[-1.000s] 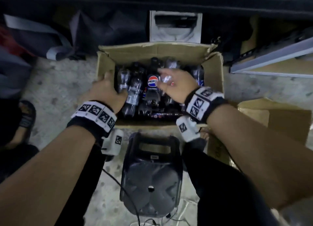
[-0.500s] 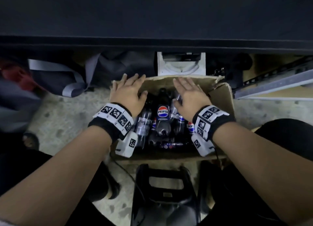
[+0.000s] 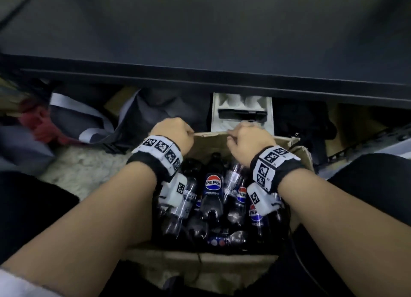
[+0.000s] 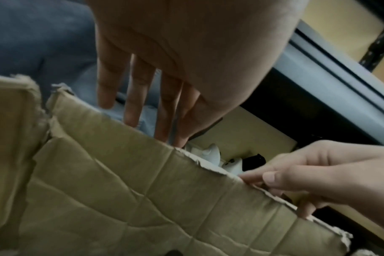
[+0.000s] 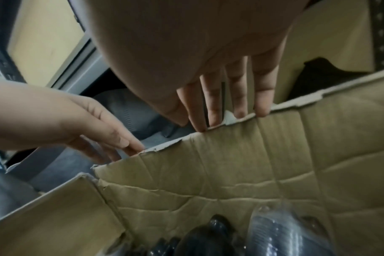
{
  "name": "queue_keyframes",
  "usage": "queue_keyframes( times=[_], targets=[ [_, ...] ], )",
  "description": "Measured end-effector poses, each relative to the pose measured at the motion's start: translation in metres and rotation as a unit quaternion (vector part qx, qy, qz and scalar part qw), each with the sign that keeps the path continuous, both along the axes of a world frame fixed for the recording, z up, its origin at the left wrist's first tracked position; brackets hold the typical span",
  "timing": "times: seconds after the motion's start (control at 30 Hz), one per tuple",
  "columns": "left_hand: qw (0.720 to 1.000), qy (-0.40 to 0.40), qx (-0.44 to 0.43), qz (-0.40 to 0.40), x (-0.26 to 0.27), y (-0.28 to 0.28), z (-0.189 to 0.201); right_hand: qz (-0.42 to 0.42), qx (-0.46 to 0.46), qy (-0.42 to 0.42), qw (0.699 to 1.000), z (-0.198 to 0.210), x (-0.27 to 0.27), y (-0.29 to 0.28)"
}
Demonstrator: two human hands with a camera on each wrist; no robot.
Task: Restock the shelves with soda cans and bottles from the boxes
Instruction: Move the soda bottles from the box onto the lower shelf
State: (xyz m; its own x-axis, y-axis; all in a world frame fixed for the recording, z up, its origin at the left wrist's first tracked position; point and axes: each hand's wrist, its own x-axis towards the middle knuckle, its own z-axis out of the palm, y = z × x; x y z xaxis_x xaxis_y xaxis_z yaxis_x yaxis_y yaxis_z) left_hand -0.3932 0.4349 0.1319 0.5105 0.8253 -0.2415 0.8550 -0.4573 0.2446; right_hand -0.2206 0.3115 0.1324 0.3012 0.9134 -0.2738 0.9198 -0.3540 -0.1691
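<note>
Gripping the torn brown cardboard box (image 3: 298, 154) at centre frame, 2 hands, left hand (image 3: 172, 133) and right hand (image 3: 249, 141), hook its ragged far wall; it may rip, spilling dark plastic Pepsi bottles (image 3: 214, 192).

Head view steeply down over the box (image 3: 298, 149) — both wrist views close along its far rim.

A tan-brown is shown by the cardboard box (image 3: 295, 151), with paler whitish torn edges along its far wall (image 4: 210, 167). The bottles (image 3: 213, 192) inside are seen as dark, nearly black; a red, white and blue round emblem with white "PEPSI" lettering is carried on a dark blue label (image 3: 213, 183). White wristbands (image 3: 161, 148) printed with black-and-white square marker patterns are backed by black straps. A dark grey shelf edge (image 3: 200, 78), a red cloth (image 3: 42, 123) and a grey bag with pale stripes (image 3: 93, 120) are visible behind.
</note>
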Motion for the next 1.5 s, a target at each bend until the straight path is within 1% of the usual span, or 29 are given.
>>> queue_keyframes(
  times=[0.1,0.23,0.27,0.33,0.4,0.47,0.6,0.63,0.7,0.8,0.83,0.9,0.97,1.03,1.07,1.13,1.2,1.23,1.3,1.33,1.37,1.4,1.47,1.5],
  targets=[
    [1.0,0.028,0.003,-0.006,0.003,-0.007,0.003,0.009,-0.014,-0.016,1.0,0.003,-0.005,0.002],
    [0.999,0.031,-0.001,-0.011,0.001,-0.023,0.013,0.026,-0.022,-0.019,0.999,0.014,-0.006,-0.013],
    [0.999,0.028,-0.016,-0.01,-0.001,-0.029,0.017,0.032,-0.02,-0.008,0.999,0.016,-0.006,-0.019],
    [0.998,0.045,-0.045,0.002,-0.004,-0.039,0.021,0.024,-0.005,0.057,0.998,0.018,-0.007,-0.035],
    [0.997,0.064,-0.031,0.02,-0.006,-0.048,0.026,0.007,0.009,0.109,0.994,0.017,-0.01,-0.048],
    [0.997,0.065,-0.025,0.034,-0.01,-0.059,0.033,-0.026,-0.005,0.123,0.992,0.016,-0.012,-0.056],
    [0.993,0.073,-0.078,0.046,-0.021,-0.077,0.031,-0.08,-0.039,0.139,0.986,0.008,-0.022,-0.064],
    [0.992,0.073,-0.089,0.044,-0.024,-0.079,0.027,-0.083,-0.047,0.139,0.986,0.007,-0.026,-0.065],
    [0.988,0.1,-0.114,0.029,-0.027,-0.078,0.016,-0.092,-0.04,0.141,0.985,0.0,-0.032,-0.068],
    [0.977,0.176,-0.121,-0.015,-0.035,-0.066,-0.007,-0.107,-0.011,0.144,0.984,-0.013,-0.042,-0.075],
    [0.971,0.208,-0.116,-0.028,-0.04,-0.063,-0.012,-0.106,-0.021,0.141,0.984,-0.016,-0.045,-0.078],
    [0.966,0.231,-0.114,-0.034,-0.047,-0.062,-0.018,-0.099,-0.052,0.127,0.986,-0.018,-0.048,-0.079],
    [0.967,0.225,-0.116,-0.038,-0.045,-0.057,-0.027,-0.093,-0.095,0.111,0.985,-0.015,-0.049,-0.075],
    [0.969,0.216,-0.113,-0.049,-0.037,-0.049,-0.039,-0.082,-0.143,0.113,0.98,-0.011,-0.051,-0.063],
    [0.967,0.22,-0.119,-0.054,-0.032,-0.04,-0.057,-0.076,-0.163,0.117,0.977,-0.011,-0.053,-0.056],
    [0.956,0.253,-0.117,-0.086,-0.029,-0.036,-0.067,-0.064,-0.182,0.121,0.974,-0.012,-0.056,-0.043],
    [0.955,0.267,-0.101,-0.087,-0.031,-0.044,-0.056,-0.049,-0.186,0.11,0.975,-0.015,-0.059,-0.036],
    [0.951,0.283,-0.093,-0.087,-0.031,-0.042,-0.058,-0.041,-0.188,0.1,0.976,-0.018,-0.061,-0.035],
    [0.944,0.299,-0.101,-0.095,-0.033,-0.045,-0.051,-0.028,-0.186,0.074,0.979,-0.03,-0.062,-0.033],
    [0.945,0.294,-0.107,-0.093,-0.034,-0.046,-0.048,-0.026,-0.184,0.06,0.981,-0.036,-0.061,-0.031],
    [0.946,0.29,-0.11,-0.093,-0.033,-0.044,-0.053,-0.027,-0.181,0.049,0.982,-0.043,-0.062,-0.028],
    [0.945,0.288,-0.122,-0.091,-0.032,-0.041,-0.061,-0.031,-0.174,0.041,0.983,-0.049,-0.062,-0.024],
    [0.95,0.264,-0.139,-0.092,-0.026,-0.022,-0.111,-0.049,-0.159,0.036,0.985,-0.057,-0.066,-0.019],
    [0.953,0.252,-0.142,-0.095,-0.024,-0.024,-0.118,-0.066,-0.152,0.039,0.985,-0.061,-0.069,-0.018]
  ],
)
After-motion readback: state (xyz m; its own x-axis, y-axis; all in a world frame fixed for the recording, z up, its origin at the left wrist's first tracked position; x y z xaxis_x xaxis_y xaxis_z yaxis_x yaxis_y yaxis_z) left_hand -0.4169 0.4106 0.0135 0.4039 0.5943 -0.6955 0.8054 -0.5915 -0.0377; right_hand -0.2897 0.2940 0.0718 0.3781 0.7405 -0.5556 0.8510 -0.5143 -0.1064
